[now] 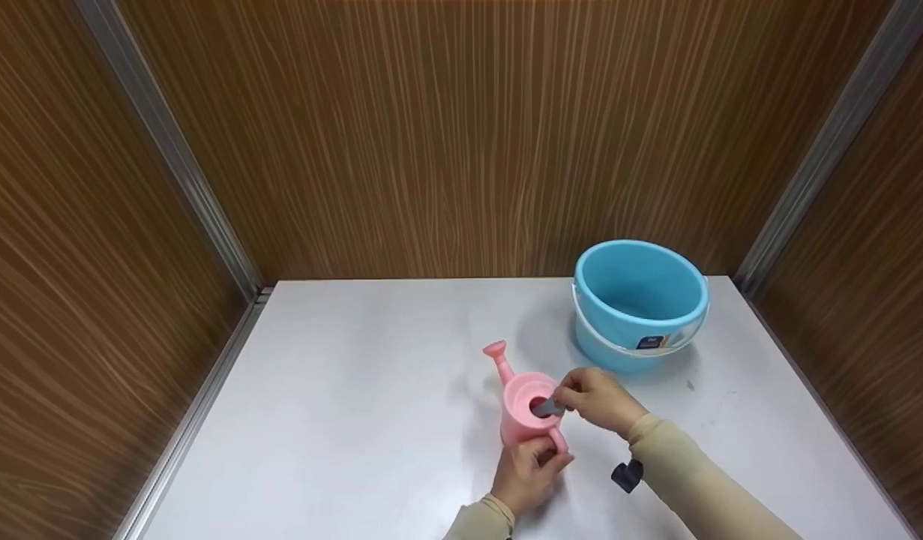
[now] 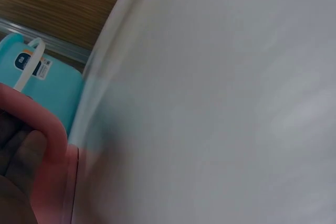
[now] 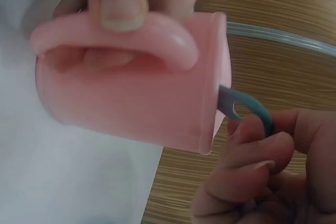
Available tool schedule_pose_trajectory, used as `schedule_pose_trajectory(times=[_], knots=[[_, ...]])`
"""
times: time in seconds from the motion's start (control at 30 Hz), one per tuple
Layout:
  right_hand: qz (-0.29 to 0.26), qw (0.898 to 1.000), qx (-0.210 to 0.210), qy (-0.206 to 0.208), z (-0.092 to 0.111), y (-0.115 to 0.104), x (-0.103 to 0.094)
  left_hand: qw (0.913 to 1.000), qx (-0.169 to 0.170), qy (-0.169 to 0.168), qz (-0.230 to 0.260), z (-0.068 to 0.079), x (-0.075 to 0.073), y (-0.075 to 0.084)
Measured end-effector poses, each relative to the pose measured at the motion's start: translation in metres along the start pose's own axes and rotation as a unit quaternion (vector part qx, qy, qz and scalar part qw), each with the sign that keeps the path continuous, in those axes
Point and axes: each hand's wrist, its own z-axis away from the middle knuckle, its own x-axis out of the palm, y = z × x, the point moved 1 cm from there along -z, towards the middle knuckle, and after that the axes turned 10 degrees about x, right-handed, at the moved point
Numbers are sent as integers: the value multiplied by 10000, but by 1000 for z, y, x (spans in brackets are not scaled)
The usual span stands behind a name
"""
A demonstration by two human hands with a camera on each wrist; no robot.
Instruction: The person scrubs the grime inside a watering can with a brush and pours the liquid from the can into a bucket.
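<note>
Wood-grain panels [image 1: 506, 135] wall you in at the back and on both sides, with metal strips [image 1: 169, 142] running up the corners. Before you lies a white table [image 1: 341, 420], and towards its back right stands a blue bucket [image 1: 633, 345], upright, its white handle [image 1: 611, 345] hanging down across the front.

Nearer you, and to the left of the bucket, is the pink can [image 1: 517, 427], its spout [image 1: 501, 367] leaning away towards the back panel. It looks roughly upright; whether its base bears fully on the table you cannot tell. Your left hand [image 1: 527, 474] grips the can's handle [image 3: 113, 32], thumb laid over the loop. Your right hand [image 1: 600, 401] is at the mouth of the can, thumb and fingers pinching the outer end of a grey piece [image 3: 252, 106]. That piece is curved, has a gap near the rim, and its other end goes down into the round opening [image 1: 537, 406] in the top.

So the step in hand looks to be passing the grey piece through that opening; inward or outward, one moment cannot show. Either way, the next move seems to call for a firm left grip, and a right pinch guiding the piece along its curve, so it doesn't catch on the edge.
</note>
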Motion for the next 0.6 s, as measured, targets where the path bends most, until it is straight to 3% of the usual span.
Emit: schedule_pose_trajectory(times=[0.13, 0.27, 0.43, 0.6], knots=[[313, 9971, -669, -171, -1, 1, -1, 10000, 22, 6, -52, 0, 2, 0], [601, 9873, -1402, -446, -3, 4, -5, 9998, 108, 93, -136, 0, 2, 0], [978, 9762, -1888, -435, -4, 9, -8, 9999, 45, 98, -117, 2, 1, -1], [997, 9702, -2201, -183, -7, 9, -6, 9998, -36, 82, -154, 2, 1, -1]])
